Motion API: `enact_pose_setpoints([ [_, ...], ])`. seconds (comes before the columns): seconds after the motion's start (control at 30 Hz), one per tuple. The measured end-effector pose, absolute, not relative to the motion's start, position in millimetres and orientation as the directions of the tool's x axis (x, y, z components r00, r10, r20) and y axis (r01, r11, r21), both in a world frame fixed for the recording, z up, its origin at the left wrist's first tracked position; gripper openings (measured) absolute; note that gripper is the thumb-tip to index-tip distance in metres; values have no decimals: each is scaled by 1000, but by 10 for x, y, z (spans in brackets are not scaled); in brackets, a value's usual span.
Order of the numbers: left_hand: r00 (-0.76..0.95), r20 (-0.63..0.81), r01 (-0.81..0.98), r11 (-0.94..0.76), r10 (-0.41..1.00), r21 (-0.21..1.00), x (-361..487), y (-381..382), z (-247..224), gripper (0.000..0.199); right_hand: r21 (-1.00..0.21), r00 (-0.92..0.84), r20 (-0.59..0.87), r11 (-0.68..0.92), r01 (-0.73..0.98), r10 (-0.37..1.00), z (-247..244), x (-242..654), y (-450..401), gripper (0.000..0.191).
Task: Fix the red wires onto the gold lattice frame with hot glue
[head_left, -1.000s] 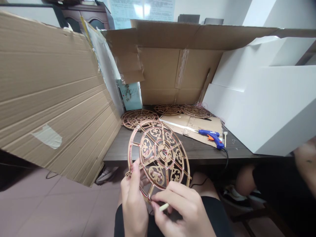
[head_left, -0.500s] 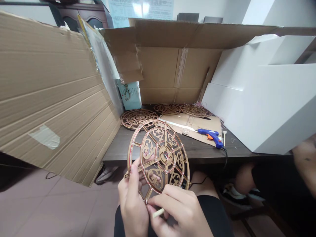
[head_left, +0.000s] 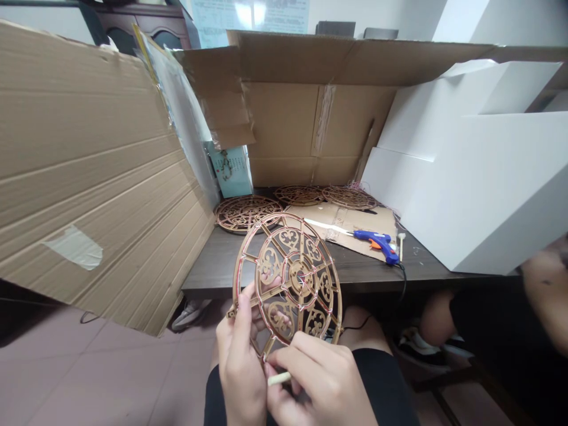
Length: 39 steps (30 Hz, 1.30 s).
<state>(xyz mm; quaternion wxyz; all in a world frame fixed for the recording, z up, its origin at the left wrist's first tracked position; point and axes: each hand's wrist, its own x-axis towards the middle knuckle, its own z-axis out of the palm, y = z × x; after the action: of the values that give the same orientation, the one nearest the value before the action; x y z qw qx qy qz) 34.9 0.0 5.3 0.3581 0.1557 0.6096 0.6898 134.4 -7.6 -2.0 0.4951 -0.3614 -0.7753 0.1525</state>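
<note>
My left hand (head_left: 242, 361) is closed on the lower left rim of a round, tan openwork frame (head_left: 268, 293), thumb in front and fingers behind it. The frame is tilted up above my lap, with spokes, scroll cut-outs and thin red and pale wires along its rings. My right hand (head_left: 322, 373) is closed at the frame's bottom edge, its fingertips pinched close to the rim. A short cream-coloured stick (head_left: 279, 378) pokes out between its fingers; the stick's other end is hidden. Whether those fingertips also grip a wire I cannot make out.
A blue glue gun (head_left: 377, 242) lies on a cardboard sheet (head_left: 337, 214) on the dark table (head_left: 266, 276). Beside it is a pale stick with a wider head (head_left: 402, 242). Several similar round frames (head_left: 248, 213) lie behind. Cardboard and white panels flank the table; another person sits at right.
The round frame has shifted slightly right in view and turned a little. The cream stick has swung to point more to the left. Both hands keep their grip.
</note>
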Motion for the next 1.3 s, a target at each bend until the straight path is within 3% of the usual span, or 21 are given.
enact_pose_setpoints([
  [0.2,-679,-272,-330,47,682,943,321,-4,1,56,-637,-220,650,680,364,727,-40,1345,-57,19],
  [0.43,-654,-266,-336,44,708,941,272,1,-25,58,-751,-264,533,593,289,804,-72,1369,-12,19],
  [0.7,-634,-273,-357,40,724,933,300,1,67,59,-784,-272,504,566,254,820,-38,1374,-17,22],
  [0.97,-649,-288,-364,45,704,930,341,6,90,60,-786,-292,495,565,250,818,-49,1395,-34,19],
  [1.2,-659,-350,-360,130,666,924,358,27,135,66,-640,-218,634,662,390,742,-41,1348,-33,18],
  [1.3,-634,-360,-370,140,684,918,350,41,158,69,-654,-213,635,663,365,743,-52,1344,-12,18],
])
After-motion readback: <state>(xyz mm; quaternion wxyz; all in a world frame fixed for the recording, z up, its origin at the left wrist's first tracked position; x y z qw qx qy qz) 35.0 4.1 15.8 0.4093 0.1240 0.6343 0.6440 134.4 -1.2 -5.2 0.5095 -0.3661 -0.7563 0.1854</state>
